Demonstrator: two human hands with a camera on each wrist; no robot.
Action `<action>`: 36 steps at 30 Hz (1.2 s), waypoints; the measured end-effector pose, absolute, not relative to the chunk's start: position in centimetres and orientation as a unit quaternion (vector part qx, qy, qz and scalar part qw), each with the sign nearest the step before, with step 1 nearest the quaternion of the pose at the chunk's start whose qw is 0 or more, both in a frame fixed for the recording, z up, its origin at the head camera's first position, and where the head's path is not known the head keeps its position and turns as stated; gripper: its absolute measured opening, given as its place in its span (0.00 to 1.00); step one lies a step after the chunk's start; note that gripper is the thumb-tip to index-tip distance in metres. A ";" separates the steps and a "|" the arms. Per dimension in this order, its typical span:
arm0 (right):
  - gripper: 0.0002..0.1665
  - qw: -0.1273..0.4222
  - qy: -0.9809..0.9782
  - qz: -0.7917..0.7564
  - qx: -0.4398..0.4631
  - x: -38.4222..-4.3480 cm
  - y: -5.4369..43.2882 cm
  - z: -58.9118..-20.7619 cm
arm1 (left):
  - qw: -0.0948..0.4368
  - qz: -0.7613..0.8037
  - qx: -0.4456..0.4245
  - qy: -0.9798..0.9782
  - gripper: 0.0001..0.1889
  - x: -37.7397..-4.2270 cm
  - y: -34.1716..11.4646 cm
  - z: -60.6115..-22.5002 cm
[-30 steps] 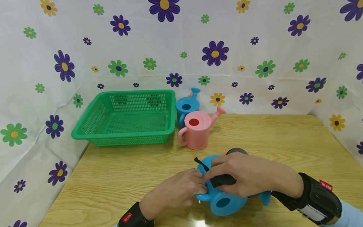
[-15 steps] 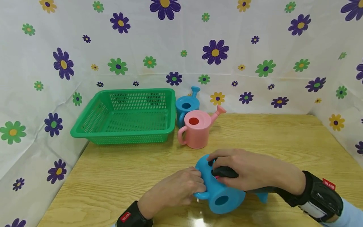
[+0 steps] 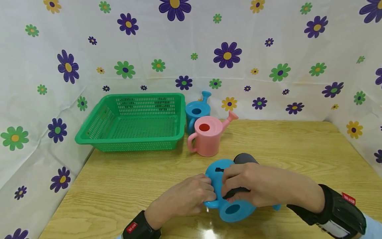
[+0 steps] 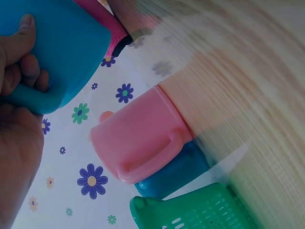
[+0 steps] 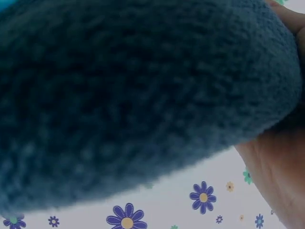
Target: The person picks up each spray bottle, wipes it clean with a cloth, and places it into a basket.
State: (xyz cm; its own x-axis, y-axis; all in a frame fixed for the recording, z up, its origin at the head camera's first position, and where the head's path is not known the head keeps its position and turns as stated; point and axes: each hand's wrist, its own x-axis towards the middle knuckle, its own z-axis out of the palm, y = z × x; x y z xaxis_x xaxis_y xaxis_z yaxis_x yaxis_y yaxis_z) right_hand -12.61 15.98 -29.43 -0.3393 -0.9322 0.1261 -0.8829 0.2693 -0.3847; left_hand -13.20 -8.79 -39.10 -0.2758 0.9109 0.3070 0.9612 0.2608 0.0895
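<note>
In the head view a blue watering can (image 3: 235,211) is tilted, its round opening towards me. My left hand (image 3: 195,194) grips its handle, with fingers curled through the loop; the left wrist view shows the thumb against the can's wall (image 4: 71,52). My right hand (image 3: 250,184) holds a fuzzy cleaning pad (image 3: 245,158) with a black strap against the can's side. Dark grey pile of this pad (image 5: 143,105) fills most of the right wrist view. A pink fuzzy part (image 4: 102,21) shows beyond the can. My right hand hides much of the can's side and spout.
A pink watering can (image 3: 206,139) stands upright on the wooden table (image 3: 134,182), in front of another blue watering can (image 3: 197,109). Left of them is a green plastic basket (image 3: 131,145). A flower-patterned cloth (image 3: 167,39) hangs behind.
My right hand and the pad shift over the can's side, away and then back nearer. The can tilts slightly. My left hand keeps its grip on the handle, almost still.
</note>
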 end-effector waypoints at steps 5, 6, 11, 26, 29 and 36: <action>0.06 0.100 0.795 -0.210 -0.561 -12.4 15.9 -29.2 | 0.106 -0.126 -0.600 -0.783 0.20 -13.2 -8.7 -39.1; 0.07 0.108 0.796 -0.211 -0.557 -12.3 15.9 -29.2 | 0.109 -0.123 -0.602 -0.782 0.20 -13.2 -8.7 -39.2; 0.06 0.107 0.799 -0.207 -0.555 -12.4 16.0 -29.3 | 0.117 -0.104 -0.599 -0.785 0.21 -13.0 -8.6 -39.1; 0.11 0.040 0.836 -0.204 -0.508 -14.4 16.1 -31.2 | 0.129 -0.095 -0.623 -0.766 0.22 -11.9 -7.7 -38.8; 0.12 0.042 0.841 -0.212 -0.496 -14.8 16.3 -31.5 | 0.123 -0.094 -0.625 -0.765 0.21 -11.8 -7.6 -38.8; 0.12 0.026 0.839 -0.226 -0.495 -15.9 16.8 -31.9 | 0.118 -0.096 -0.627 -0.764 0.19 -11.6 -7.4 -38.7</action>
